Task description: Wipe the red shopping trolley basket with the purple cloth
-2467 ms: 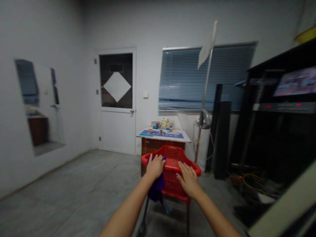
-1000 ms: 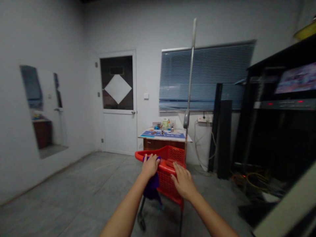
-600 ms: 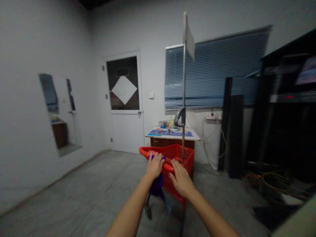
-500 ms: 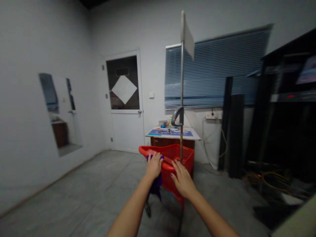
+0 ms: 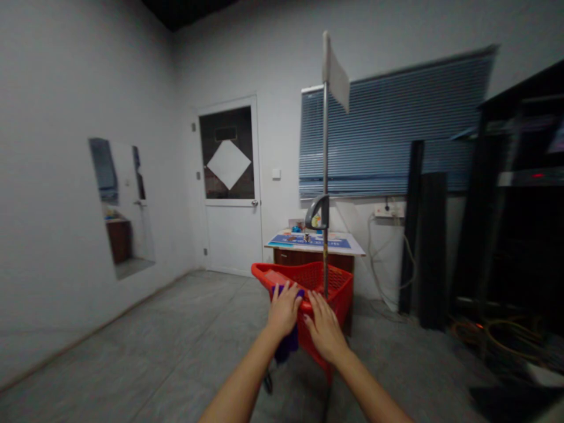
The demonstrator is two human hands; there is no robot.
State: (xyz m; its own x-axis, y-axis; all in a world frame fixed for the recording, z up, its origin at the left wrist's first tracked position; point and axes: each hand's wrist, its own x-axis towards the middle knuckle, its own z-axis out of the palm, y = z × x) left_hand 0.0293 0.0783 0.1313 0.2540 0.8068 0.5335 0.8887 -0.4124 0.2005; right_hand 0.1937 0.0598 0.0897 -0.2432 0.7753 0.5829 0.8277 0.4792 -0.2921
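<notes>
In the head view, a red plastic shopping cart basket (image 5: pixel 259 268) with holed sides stands in front of me. My left hand (image 5: pixel 284 308) holds a purple cloth (image 5: pixel 287 348) against the near rim; part of it hangs down outside the basket. Just to the right, my right hand (image 5: pixel 325 326) grips the same rim, its fingers laid over the top and its thumb on the outer side. An upright metal pole (image 5: pixel 325 138) rises from the cart, with a grey loop-shaped fitting (image 5: pixel 318 212) midway and a white panel (image 5: pixel 337 76) on top.
Behind the cart stands a desk (image 5: pixel 358 251) with small items and a blue printed sheet. A white door (image 5: pixel 231 238), a wall mirror (image 5: pixel 123 205) and window blinds (image 5: pixel 388 135) line the walls. Dark panels (image 5: pixel 432 249) and loose cables (image 5: pixel 511 338) are at the right.
The view has turned slightly left, so the room sits further right in it. My left hand and the purple cloth have slid a little rightward along the rim, closer to my right hand.
</notes>
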